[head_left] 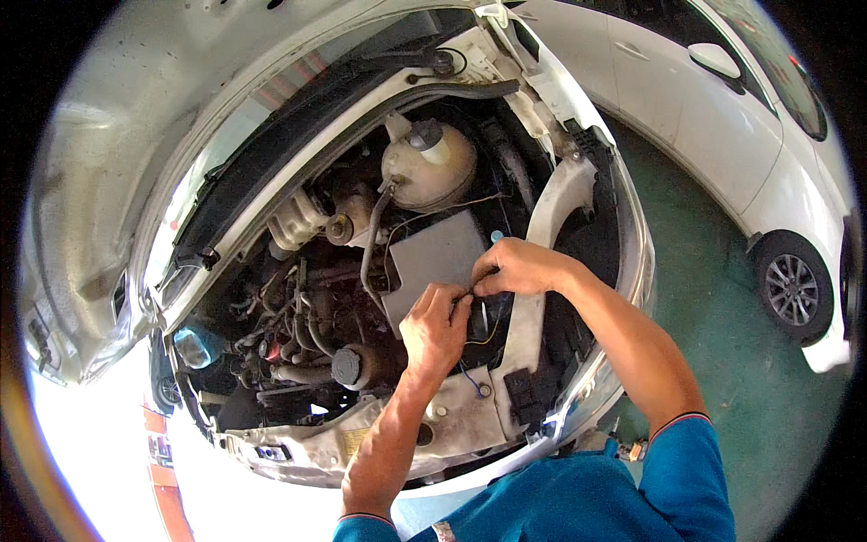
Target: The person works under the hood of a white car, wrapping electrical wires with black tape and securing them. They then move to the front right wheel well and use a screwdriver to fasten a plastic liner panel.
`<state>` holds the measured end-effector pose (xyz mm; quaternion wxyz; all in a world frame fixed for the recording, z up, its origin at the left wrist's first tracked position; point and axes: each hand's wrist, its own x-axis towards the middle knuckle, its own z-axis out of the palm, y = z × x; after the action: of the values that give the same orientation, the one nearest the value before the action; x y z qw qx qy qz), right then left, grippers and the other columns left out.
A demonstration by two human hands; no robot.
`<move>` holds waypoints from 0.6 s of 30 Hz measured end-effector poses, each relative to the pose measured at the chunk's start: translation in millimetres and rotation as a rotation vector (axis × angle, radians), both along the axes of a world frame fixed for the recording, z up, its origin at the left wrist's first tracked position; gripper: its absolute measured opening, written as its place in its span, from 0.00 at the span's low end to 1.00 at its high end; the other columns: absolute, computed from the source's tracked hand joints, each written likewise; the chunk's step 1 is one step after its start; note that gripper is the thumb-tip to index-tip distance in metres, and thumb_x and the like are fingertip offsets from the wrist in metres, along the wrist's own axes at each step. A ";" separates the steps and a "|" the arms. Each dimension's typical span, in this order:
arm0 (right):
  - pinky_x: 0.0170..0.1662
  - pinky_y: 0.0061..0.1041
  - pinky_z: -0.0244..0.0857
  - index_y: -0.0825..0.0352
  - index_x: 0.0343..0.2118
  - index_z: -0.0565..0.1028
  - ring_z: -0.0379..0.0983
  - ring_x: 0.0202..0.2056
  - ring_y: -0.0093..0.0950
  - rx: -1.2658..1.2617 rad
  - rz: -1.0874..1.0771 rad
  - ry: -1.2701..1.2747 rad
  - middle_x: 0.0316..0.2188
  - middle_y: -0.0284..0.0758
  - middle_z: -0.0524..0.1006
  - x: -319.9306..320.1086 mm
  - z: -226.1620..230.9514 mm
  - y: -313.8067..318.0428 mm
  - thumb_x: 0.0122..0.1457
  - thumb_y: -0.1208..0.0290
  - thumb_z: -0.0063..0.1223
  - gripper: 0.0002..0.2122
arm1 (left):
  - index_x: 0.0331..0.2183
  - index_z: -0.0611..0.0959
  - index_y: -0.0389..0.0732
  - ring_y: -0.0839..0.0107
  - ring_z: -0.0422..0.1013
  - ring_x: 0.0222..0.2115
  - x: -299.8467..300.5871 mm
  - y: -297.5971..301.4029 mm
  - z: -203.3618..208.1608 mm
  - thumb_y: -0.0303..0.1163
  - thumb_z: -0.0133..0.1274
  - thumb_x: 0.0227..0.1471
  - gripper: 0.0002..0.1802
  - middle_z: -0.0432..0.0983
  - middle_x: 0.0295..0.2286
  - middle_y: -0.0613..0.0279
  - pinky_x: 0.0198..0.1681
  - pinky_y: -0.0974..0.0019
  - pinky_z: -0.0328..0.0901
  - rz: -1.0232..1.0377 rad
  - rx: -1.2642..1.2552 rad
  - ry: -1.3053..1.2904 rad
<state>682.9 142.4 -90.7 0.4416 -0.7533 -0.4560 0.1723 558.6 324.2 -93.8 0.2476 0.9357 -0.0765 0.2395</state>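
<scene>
Over the engine bay of a white car, my left hand [433, 331] and my right hand [524, 267] meet fingertip to fingertip. Both are closed in a pinch, and a small dark piece shows between them, too little to name. They are at the right edge of a flat grey panel [440, 249]. A thin yellow wire [489, 336] runs just below the fingertips. Close above my right hand is a small light-blue piece [497, 236]. What lies directly beneath my fingers is hidden.
A whitish round tank [430, 172] with a dark cap stands beyond the panel. Hoses and a round grey cap [347, 367] lie to the left. The raised hood [113, 217] is at far left. A second white car [695, 117] is parked on the green floor [695, 298].
</scene>
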 end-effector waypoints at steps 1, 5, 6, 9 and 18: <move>0.45 0.30 0.70 0.71 0.39 0.81 0.80 0.37 0.35 0.012 -0.008 0.012 0.35 0.45 0.83 1.3 -1.9 0.4 0.56 0.69 0.60 0.12 | 0.36 0.80 0.40 0.54 0.74 0.34 -2.4 -2.3 3.4 0.28 0.63 0.48 0.11 0.76 0.34 0.57 0.37 0.55 0.68 0.026 0.095 -0.073; 0.43 0.29 0.69 0.72 0.38 0.81 0.80 0.35 0.33 0.041 -0.023 0.068 0.33 0.43 0.83 6.3 -8.4 1.1 0.55 0.68 0.61 0.12 | 0.40 0.80 0.38 0.53 0.72 0.37 -37.3 -19.4 17.8 0.31 0.66 0.44 0.19 0.75 0.37 0.53 0.42 0.53 0.65 0.080 0.247 -0.193; 0.42 0.28 0.69 0.72 0.38 0.81 0.79 0.34 0.32 0.043 -0.019 0.084 0.32 0.42 0.83 6.7 -8.5 2.1 0.55 0.68 0.61 0.12 | 0.39 0.80 0.37 0.54 0.72 0.34 -38.5 -18.6 10.6 0.32 0.65 0.45 0.19 0.75 0.35 0.52 0.39 0.54 0.67 0.015 0.198 -0.172; 0.40 0.27 0.69 0.72 0.36 0.82 0.78 0.32 0.27 0.006 -0.026 0.175 0.29 0.38 0.82 3.2 0.0 4.7 0.55 0.68 0.61 0.12 | 0.38 0.80 0.33 0.49 0.76 0.31 -39.8 -29.8 6.8 0.40 0.63 0.50 0.20 0.78 0.32 0.48 0.35 0.55 0.71 0.174 0.158 0.047; 0.39 0.24 0.68 0.73 0.34 0.82 0.76 0.30 0.22 0.081 -0.028 0.215 0.26 0.35 0.82 9.2 -8.0 2.9 0.53 0.68 0.63 0.12 | 0.37 0.84 0.35 0.49 0.79 0.34 -20.0 -31.8 11.8 0.47 0.61 0.47 0.25 0.82 0.32 0.47 0.40 0.53 0.71 0.308 -0.034 0.391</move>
<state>692.1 145.3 -98.8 0.5203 -0.7183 -0.4020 0.2273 538.6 292.4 -82.0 0.2337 0.9606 0.1202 0.0903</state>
